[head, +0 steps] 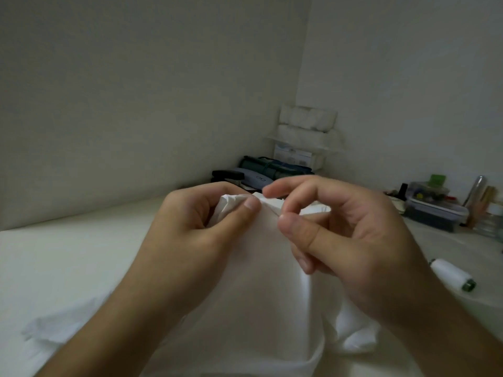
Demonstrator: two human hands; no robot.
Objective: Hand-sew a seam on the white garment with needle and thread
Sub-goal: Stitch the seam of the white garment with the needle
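Home sewing corner: white table (68, 257) w/ thread spool (450, 276), plastic supply box (432, 210), plain walls.

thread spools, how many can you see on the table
1: a white thread spool lies on its side on the table, to the right of the right hand. Others may sit hidden in the cluttered container behind.

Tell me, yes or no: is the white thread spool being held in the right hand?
No, the thread spool lies on the table to the right, apart from the right hand, whose fingers are at the white garment.
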